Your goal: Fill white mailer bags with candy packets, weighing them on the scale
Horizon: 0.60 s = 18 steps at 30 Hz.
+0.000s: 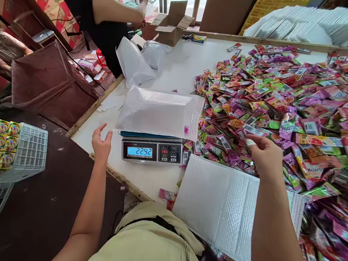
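A filled white bubble mailer (157,112) lies on a digital scale (153,149) whose lit display reads about 224.2. Left of the scale, my left hand (102,139) hovers with its fingers apart, holding nothing. My right hand (265,155) is over the near edge of a large pile of small colourful snack packets (263,100). Its thumb and index finger come together there, the thumb bearing a white covering; what they pinch, if anything, is hard to make out. Beneath my right forearm a flat stack of bubble mailers (216,198) rests on the table.
More filled mailers (134,63) and an open cardboard box (173,23) stand at the table's far left, beside another person (113,12). A stack of white mailers (310,24) is behind the pile. Plastic crates (32,148) with yellow packs are at left.
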Tool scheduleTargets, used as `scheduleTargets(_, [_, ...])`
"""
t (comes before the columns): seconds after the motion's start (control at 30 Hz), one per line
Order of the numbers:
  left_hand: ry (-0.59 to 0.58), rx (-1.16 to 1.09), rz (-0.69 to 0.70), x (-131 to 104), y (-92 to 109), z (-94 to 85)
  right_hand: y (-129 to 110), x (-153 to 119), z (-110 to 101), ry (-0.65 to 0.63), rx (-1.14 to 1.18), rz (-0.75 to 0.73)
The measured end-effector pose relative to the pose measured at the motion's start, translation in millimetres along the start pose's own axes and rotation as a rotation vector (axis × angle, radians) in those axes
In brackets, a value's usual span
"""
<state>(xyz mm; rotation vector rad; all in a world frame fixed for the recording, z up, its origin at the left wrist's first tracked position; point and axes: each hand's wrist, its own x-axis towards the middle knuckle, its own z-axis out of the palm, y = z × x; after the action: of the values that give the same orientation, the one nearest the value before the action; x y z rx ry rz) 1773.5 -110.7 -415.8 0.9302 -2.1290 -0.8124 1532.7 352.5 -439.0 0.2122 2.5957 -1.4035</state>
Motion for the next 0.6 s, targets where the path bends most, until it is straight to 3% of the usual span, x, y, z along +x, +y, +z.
scheduleTargets(0.1, [0.004, -0.007, 0.035, 3.7, 4.6, 3.0, 16.1, -3.8, -3.8, 0.174, -0.368, -0.062])
scheduleTargets(0.2, [0.011, -0.003, 0.058, 6.6, 7.3, 3.3, 22.0, -7.4, 0.1, 0.298, -0.575, -0.051])
scheduleTargets(0.47, [0.016, 0.002, 0.048, 2.2, 5.4, 1.6, 29.4, -1.3, 0.9, 0.18, -0.668, -0.045])
scheduleTargets(0.6, [0.007, -0.019, 0.04, 0.6, 6.2, 4.1, 33.8, -0.6, 1.4, 0.202, -0.66, -0.059])
